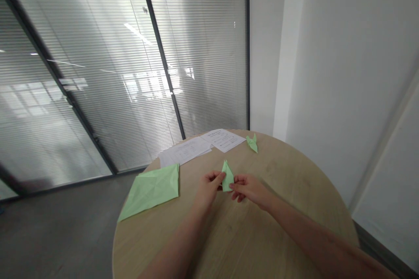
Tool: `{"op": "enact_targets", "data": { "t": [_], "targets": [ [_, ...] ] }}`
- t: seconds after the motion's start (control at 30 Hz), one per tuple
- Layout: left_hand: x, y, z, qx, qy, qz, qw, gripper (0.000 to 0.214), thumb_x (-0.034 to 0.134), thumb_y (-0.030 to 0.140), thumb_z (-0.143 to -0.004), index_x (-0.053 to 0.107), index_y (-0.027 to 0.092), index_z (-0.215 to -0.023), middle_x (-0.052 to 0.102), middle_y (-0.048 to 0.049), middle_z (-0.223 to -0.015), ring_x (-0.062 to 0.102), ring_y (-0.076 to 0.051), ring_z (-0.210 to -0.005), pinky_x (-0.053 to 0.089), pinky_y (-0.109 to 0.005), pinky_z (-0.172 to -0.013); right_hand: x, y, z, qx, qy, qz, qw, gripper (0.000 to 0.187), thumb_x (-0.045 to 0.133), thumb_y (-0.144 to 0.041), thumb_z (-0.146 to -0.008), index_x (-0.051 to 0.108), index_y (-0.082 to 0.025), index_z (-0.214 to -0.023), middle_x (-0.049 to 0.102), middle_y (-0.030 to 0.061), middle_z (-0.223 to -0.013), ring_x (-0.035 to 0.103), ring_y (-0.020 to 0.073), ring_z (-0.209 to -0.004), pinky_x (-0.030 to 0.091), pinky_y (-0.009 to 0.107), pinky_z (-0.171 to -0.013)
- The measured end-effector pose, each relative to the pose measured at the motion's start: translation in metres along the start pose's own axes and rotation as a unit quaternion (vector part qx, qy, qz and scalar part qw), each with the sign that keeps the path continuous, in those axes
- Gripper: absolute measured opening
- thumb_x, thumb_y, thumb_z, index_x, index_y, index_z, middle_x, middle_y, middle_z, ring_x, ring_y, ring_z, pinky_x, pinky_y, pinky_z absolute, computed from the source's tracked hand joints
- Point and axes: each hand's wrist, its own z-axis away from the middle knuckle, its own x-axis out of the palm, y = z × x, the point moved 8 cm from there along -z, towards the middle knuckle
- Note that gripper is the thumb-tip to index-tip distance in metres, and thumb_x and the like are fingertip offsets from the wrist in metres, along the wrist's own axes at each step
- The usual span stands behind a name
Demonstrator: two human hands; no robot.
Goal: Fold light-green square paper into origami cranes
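A small piece of folded light green paper (228, 177), pointed at its upper end, is held between my two hands above the round table. My left hand (212, 182) pinches its left edge, the thumb lying over the front. On the lower right edge, my right hand (244, 187) grips the same paper between thumb and fingers. The fingertips behind the paper are partly hidden. Farther back to the right, a folded green paper crane (252, 143) rests on the table, apart from both hands.
Creased green paper sheets (153, 189) lie at the table's left edge. Printed white sheets (225, 139) and more white papers (186, 150) lie along the far edge of the wooden table (294, 209). Beyond stand glass panels with blinds (209, 61) and a white wall (343, 74).
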Motion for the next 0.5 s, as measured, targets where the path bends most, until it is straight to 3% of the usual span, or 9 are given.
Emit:
{"op": "enact_targets", "data": {
  "t": [0.13, 0.33, 0.5],
  "targets": [
    [-0.002, 0.003, 0.0, 0.012, 0.003, -0.016, 1.0, 0.04, 0.082, 0.052, -0.07, 0.07, 0.014, -0.071, 0.068, -0.003, -0.067, 0.061, -0.016, -0.061, 0.051, -0.029, -0.062, 0.004, -0.001, 0.001, -0.005, -0.011, -0.017, 1.0, 0.044, 0.077, -0.057, -0.073, 0.068, -0.018, -0.09, 0.073, 0.0088, -0.094, 0.069, 0.0175, -0.07, 0.049, 0.026, -0.052],
    [0.009, -0.006, -0.003, -0.015, -0.067, -0.045, 0.997, 0.042, 0.08, 0.052, -0.073, 0.077, 0.013, -0.088, 0.073, -0.0065, -0.078, 0.063, -0.017, -0.068, 0.048, -0.029, -0.066, 0.001, 0.003, 0.0, -0.001, -0.005, -0.014, 1.0, 0.045, 0.078, -0.059, -0.071, 0.068, -0.017, -0.083, 0.071, 0.0072, -0.083, 0.069, 0.0187, -0.07, 0.048, 0.026, -0.053],
    [0.012, -0.01, -0.003, -0.009, -0.101, -0.085, 0.991, 0.042, 0.077, 0.054, -0.075, 0.074, 0.011, -0.074, 0.064, -0.0033, -0.063, 0.052, -0.014, -0.058, 0.039, -0.027, -0.06, 0.003, 0.005, 0.0, 0.01, -0.019, -0.019, 1.0, 0.047, 0.08, -0.059, -0.068, 0.07, -0.017, -0.084, 0.071, 0.0064, -0.083, 0.068, 0.0184, -0.07, 0.048, 0.026, -0.053]
  ]
}}
